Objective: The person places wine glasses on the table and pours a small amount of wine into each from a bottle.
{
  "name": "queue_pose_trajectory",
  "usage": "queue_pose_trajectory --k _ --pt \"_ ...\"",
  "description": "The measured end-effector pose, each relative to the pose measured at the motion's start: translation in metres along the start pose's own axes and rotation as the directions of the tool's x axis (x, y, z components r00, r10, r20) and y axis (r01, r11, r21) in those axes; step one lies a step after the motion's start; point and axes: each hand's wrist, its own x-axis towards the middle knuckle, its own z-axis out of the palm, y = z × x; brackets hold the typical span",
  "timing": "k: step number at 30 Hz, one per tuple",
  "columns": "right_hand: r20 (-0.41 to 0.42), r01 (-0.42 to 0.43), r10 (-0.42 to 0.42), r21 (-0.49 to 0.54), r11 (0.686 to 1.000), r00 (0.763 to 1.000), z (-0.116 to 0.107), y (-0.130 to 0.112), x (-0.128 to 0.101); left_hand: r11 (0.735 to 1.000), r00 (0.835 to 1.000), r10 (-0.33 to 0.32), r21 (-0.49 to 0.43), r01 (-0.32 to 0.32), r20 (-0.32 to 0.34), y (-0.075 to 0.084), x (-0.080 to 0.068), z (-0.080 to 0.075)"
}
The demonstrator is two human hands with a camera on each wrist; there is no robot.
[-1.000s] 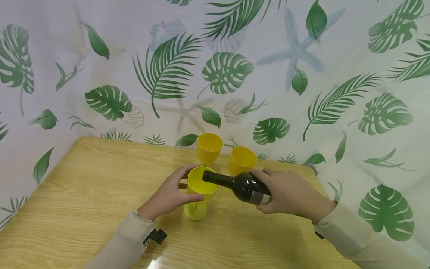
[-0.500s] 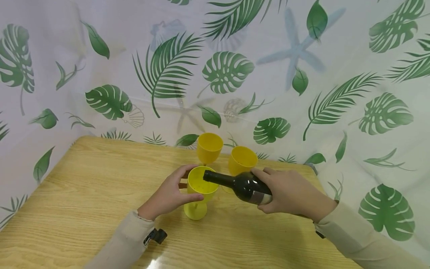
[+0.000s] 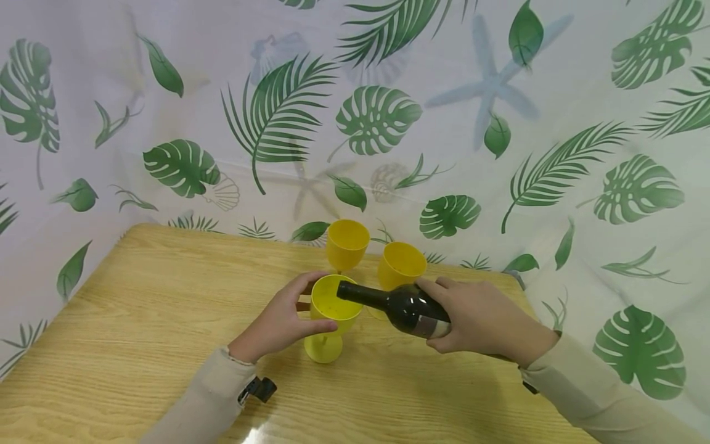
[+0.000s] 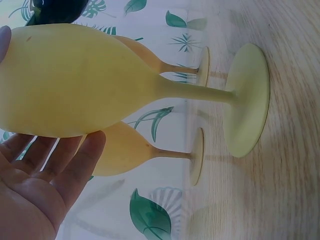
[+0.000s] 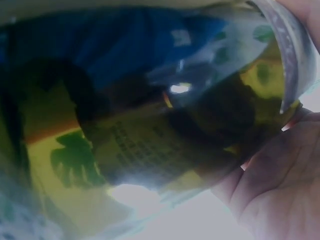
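Note:
My left hand (image 3: 283, 324) holds the bowl of a yellow goblet (image 3: 335, 317), thumb on the near side and fingers round the back. In the left wrist view the goblet (image 4: 90, 80) stands upright, its round foot on the wooden table, with several fingers (image 4: 75, 170) against the bowl. A dark glass wine bottle (image 3: 407, 307) is gripped round its body by my right hand (image 3: 482, 317). It tips leftward, its mouth over the goblet's opening; no stream of liquid shows. The right wrist view is filled by the bottle's glossy glass (image 5: 140, 125), the palm (image 5: 285, 185) beside it.
Two more goblets, deeper yellow, stand close behind: one goblet (image 3: 347, 243) at the back, another goblet (image 3: 400, 264) to the right, partly hidden by the bottle. The wooden table (image 3: 183, 290) ends against a leaf-printed curtain (image 3: 310, 123).

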Motion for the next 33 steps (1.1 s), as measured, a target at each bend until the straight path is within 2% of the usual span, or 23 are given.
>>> queue_pose_trajectory --k 33 --pt "0.032 -0.011 0.011 0.009 1.000 0.999 -0.0044 -0.0038 0.0054 1.000 1.000 0.003 -0.004 -0.003 -0.004 -0.0009 0.0011 -0.0007"
